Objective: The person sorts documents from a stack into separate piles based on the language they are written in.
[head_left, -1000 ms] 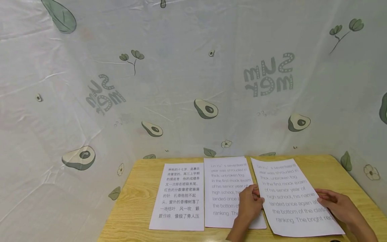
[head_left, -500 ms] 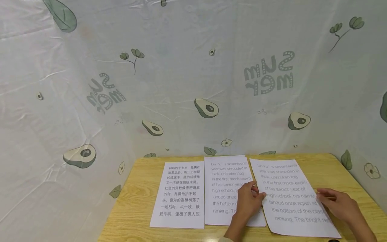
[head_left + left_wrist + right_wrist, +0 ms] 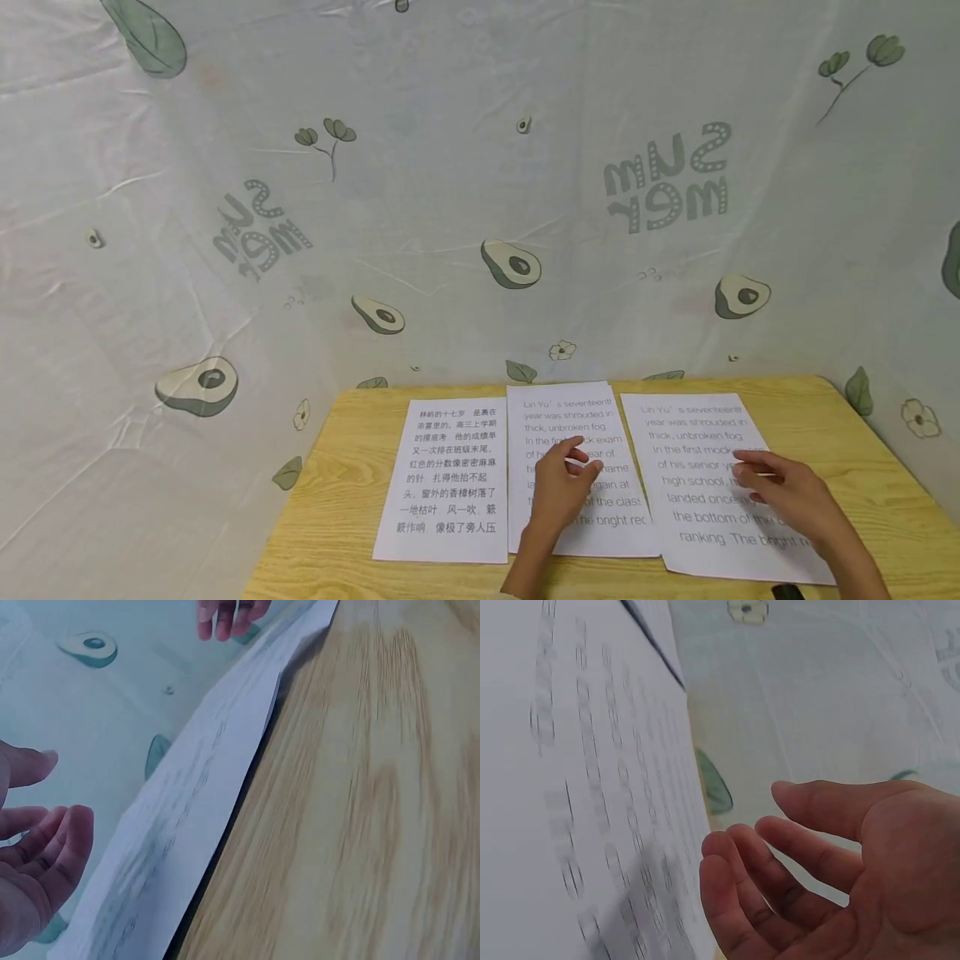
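Three groups of white printed paper lie side by side on the wooden table. At the left is a sheet of Chinese text [image 3: 450, 483]; the middle sheet [image 3: 570, 408] and the right sheet [image 3: 690, 521] carry English text. My left hand [image 3: 561, 492] hovers over the middle sheet, fingers loosely bent and holding nothing. Over the right sheet is my right hand [image 3: 795, 496], also holding nothing. In the right wrist view the right hand's fingers [image 3: 742, 900] are relaxed, with a gap between thumb and fingers. The left hand [image 3: 34, 862] looks similarly relaxed in its own wrist view.
The yellow wood-grain table [image 3: 330, 492] runs to a pale curtain [image 3: 420, 208] printed with avocados, leaves and lettering, which hangs behind and at both sides. A small dark object [image 3: 787, 592] shows at the bottom edge, too cut off to identify.
Both hands have let go of the right sheet's edges. It now lies flatter on the table. My left hand has moved left over the middle sheet; my right hand has moved left over the right sheet.
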`<state>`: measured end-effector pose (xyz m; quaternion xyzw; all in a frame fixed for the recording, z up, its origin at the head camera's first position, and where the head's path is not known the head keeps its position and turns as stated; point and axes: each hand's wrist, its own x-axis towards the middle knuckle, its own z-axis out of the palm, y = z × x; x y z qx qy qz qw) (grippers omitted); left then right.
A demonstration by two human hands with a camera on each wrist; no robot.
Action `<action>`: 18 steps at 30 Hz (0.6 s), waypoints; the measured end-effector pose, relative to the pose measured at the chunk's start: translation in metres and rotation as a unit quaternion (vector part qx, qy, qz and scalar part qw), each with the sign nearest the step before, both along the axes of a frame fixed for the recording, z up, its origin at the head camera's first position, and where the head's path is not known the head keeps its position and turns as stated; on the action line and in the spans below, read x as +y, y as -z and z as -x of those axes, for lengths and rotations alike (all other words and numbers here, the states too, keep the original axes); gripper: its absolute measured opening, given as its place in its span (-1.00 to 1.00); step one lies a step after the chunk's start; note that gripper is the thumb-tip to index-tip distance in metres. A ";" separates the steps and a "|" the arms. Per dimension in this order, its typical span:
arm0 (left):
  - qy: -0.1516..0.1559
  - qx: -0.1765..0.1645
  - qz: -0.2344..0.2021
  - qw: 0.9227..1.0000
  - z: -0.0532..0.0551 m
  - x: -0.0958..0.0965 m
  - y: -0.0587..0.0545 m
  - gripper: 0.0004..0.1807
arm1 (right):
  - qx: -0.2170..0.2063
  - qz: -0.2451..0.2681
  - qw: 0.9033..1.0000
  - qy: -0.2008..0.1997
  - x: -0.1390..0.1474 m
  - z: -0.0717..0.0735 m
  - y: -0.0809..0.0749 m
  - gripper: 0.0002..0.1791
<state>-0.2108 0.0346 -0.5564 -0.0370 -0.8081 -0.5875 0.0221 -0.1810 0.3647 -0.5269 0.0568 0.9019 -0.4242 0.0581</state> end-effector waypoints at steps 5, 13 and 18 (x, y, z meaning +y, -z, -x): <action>-0.011 0.009 0.019 1.000 0.003 -0.029 0.005 -0.44 | -0.001 0.023 1.000 -0.011 -0.034 0.008 0.001 -0.35; -0.020 0.025 0.044 0.999 0.007 -0.073 0.009 -0.46 | 0.003 0.059 0.998 -0.023 -0.078 0.015 0.004 -0.42; -0.040 0.030 0.070 0.996 0.011 -0.097 0.011 -0.47 | 0.005 0.080 0.996 -0.026 -0.098 0.018 0.007 -0.45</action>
